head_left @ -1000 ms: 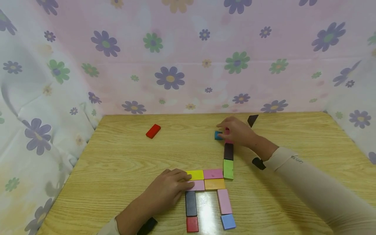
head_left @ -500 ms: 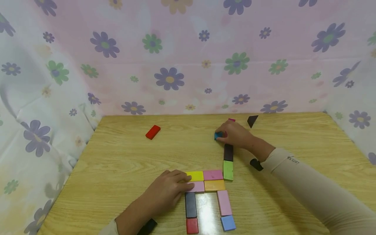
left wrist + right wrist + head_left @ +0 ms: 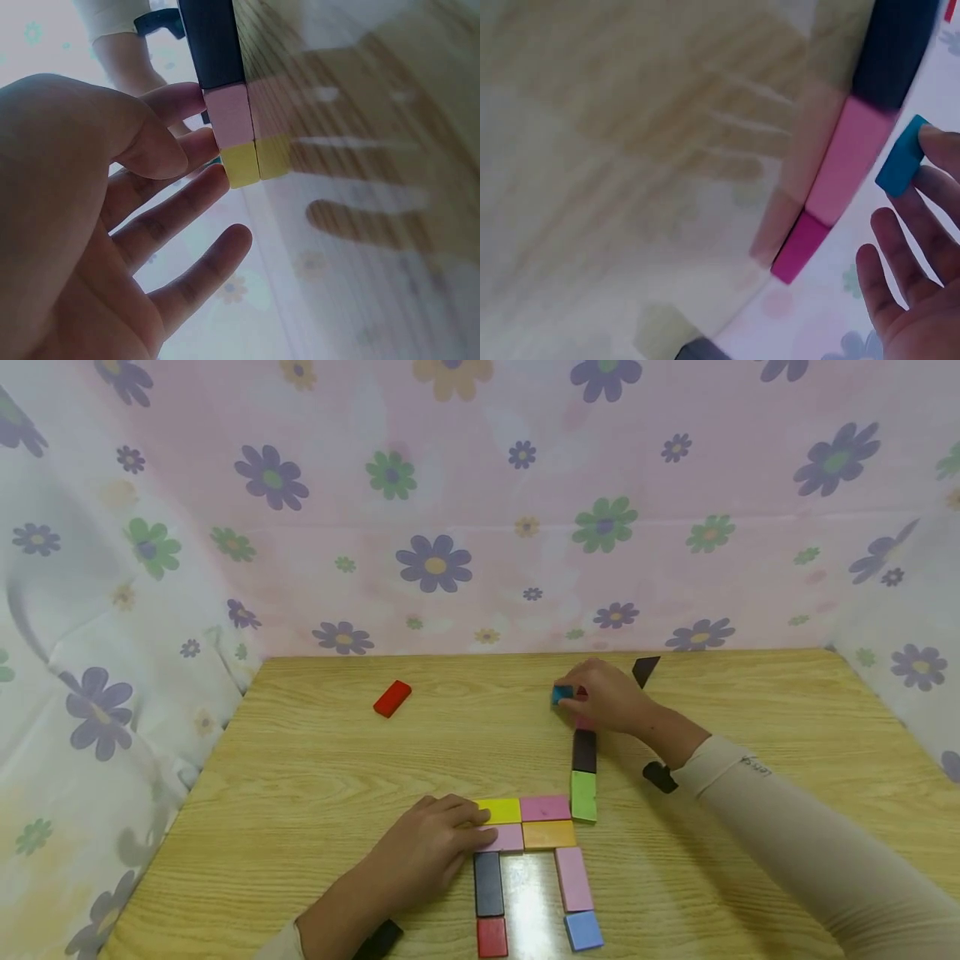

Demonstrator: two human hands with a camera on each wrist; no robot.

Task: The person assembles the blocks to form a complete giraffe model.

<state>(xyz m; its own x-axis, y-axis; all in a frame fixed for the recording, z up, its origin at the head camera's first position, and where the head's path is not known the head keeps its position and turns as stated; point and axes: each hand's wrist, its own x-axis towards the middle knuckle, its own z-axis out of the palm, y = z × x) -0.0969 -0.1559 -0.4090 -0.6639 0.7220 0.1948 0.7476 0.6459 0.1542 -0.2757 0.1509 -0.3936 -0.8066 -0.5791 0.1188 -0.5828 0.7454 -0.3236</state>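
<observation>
In the head view my right hand [image 3: 609, 697] pinches a small teal block [image 3: 562, 696] between thumb and fingertips, at the far end of a column of blocks. The right wrist view shows the teal block [image 3: 902, 156] beside, and apart from, a pink block [image 3: 849, 161] and a magenta block [image 3: 801, 247]. My left hand [image 3: 423, 843] lies with extended fingers touching a yellow block [image 3: 501, 811] and a light pink block [image 3: 504, 838]. Those fingertips also meet the yellow block [image 3: 240, 166] in the left wrist view. The hand hides part of both blocks.
Flat blocks form a figure: orange [image 3: 549, 835], green [image 3: 583, 796] and dark brown [image 3: 584, 751] ones, with two legs ending in red [image 3: 492, 937] and blue [image 3: 583, 930]. A loose red block [image 3: 392, 698] lies back left; a dark piece [image 3: 644, 671] sits back right.
The teal block has moved slightly away from me and to the right, held in my right hand. My left hand stays on the yellow and light pink blocks.
</observation>
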